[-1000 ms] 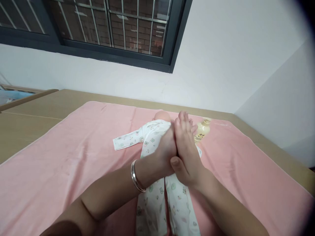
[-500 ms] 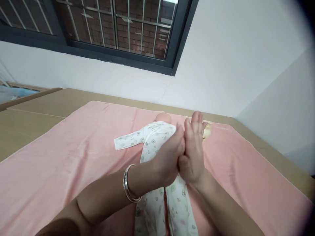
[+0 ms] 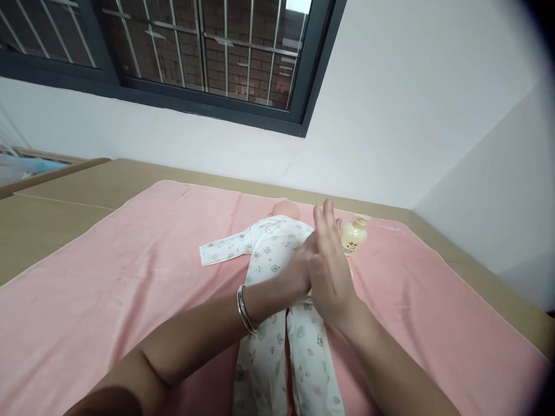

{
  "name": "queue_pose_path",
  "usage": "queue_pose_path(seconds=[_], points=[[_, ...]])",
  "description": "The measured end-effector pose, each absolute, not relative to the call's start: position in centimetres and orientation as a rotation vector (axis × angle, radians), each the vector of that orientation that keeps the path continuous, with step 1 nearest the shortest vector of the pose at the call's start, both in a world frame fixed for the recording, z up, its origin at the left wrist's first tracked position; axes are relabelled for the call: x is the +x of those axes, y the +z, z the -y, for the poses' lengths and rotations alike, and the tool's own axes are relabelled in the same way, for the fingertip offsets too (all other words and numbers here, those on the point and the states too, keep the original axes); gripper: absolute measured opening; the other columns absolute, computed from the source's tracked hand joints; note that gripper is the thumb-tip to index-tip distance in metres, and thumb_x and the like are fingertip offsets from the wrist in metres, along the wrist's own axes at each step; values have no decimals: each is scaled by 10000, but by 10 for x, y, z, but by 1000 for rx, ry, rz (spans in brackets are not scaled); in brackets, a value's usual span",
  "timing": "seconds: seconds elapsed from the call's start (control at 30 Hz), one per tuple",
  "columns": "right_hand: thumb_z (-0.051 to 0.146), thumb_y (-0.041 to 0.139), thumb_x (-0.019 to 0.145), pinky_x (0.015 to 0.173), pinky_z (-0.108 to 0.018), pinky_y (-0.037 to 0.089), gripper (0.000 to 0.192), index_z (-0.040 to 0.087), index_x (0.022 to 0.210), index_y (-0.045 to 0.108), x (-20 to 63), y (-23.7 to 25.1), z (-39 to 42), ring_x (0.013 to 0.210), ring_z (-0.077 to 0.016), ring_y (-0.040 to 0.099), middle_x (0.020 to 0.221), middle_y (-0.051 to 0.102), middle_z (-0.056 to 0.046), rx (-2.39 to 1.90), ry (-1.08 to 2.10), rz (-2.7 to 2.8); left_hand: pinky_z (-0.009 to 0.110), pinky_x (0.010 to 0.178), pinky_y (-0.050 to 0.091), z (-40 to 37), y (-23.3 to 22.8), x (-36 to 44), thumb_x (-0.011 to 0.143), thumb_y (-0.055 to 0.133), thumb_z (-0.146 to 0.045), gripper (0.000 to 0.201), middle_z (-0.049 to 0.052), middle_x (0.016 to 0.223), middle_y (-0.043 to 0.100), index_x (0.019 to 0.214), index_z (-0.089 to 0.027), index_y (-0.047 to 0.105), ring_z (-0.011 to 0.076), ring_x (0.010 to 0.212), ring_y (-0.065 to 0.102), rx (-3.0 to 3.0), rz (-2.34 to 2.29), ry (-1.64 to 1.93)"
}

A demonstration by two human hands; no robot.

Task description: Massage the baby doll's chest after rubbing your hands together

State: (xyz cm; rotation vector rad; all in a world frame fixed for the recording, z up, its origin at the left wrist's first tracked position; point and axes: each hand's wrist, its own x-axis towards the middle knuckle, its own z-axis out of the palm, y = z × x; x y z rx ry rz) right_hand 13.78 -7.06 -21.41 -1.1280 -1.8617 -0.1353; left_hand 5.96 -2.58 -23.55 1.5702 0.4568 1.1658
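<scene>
I am still rubbing left hand against right hand, uncovering more bottle; right fingers straight together, left indeterminable.

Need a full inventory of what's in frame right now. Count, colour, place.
Walls: two, white, back and right
Window frame: one, dark grey, upper left
Bars: several, silvery, behind the glass
Brickwork: one stretch, brown, beyond the bars
Wooden surface: one, tan, below the walls
Pink cloth: one, pink, over the wooden surface
Unclear item: one, light blue, far left
Doll: one, pinkish head, lying on the pink cloth
Outfit: one, white with small prints, on the doll
Bottle: one, pale yellow, right of the doll
Bracelet: one, silver, left wrist
Hands: two, bare, left against right, over the outfit
</scene>
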Motion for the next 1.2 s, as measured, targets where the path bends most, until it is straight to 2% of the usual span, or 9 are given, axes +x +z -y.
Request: queue_pose_path(seconds=[0.1,0.17,0.3,0.53,0.67,0.8,0.9,1.03,1.2], points=[[469,250,1004,1167,-553,130,580,227,1523,163,155,-220,47,1457,-250,92,1583,108,-52,-1290,-50,1761,424,1146,320,-9,-237,57,951,383,-455,429,85,1345,551,1268,-207,533,244,1336,425,1590,-729,1317],[434,330,991,1172,-492,189,560,175,1487,295,163,-229,29,1432,-232,218,1532,285,-82,-1375,38,1771,391,1120,347,-37,-246,52,948,402,-396,372,97,1301,581,1198,-175,565,222,1260,496,1613,-920,1491],[294,391,948,1109,-371,348,427,150,1314,558,165,-259,-4,1282,-198,475,1345,549,-82,-1423,218,1839,362,961,458,-81,-284,43,951,340,-340,336,94,1038,685,973,-163,625,211,1024,619,1554,-1209,1525],[360,391,971,1179,-427,158,422,192,1320,557,188,-311,-50,1409,-195,280,1457,420,-65,-1293,198,2094,309,865,466,-92,-313,45,935,359,-317,284,49,939,691,911,-198,616,185,921,626,1575,-1264,1552],[397,344,986,1153,-452,210,515,103,1394,456,195,-312,-52,1387,-247,322,1466,391,-152,-1592,99,1982,313,833,458,-91,-313,45,946,339,-346,316,51,934,690,903,-205,619,194,896,621,1648,-1288,1538],[262,328,969,1124,-452,259,441,49,1288,544,170,-302,-33,1316,-287,415,1363,499,-204,-1773,-102,1921,328,854,461,-93,-315,45,941,343,-352,320,63,928,697,895,-200,621,205,903,631,1629,-1294,1539],[212,377,937,1149,-391,234,413,112,1290,567,156,-299,-24,1347,-246,378,1383,506,-123,-1596,-116,2067,326,851,467,-93,-316,44,941,337,-353,329,63,908,701,876,-199,620,203,886,640,1634,-1299,1520],[299,355,980,1178,-424,149,425,229,1371,506,166,-301,-32,1420,-225,244,1488,381,-19,-1436,29,2206,310,834,467,-90,-314,42,948,320,-329,334,69,943,699,918,-197,625,196,899,637,1695,-1312,1507],[412,278,998,1141,-437,228,578,40,1425,395,170,-298,-33,1393,-293,295,1473,357,-206,-1853,91,1911,317,848,462,-86,-312,42,966,309,-371,369,77,953,700,896,-196,626,202,915,636,1730,-1300,1507]])
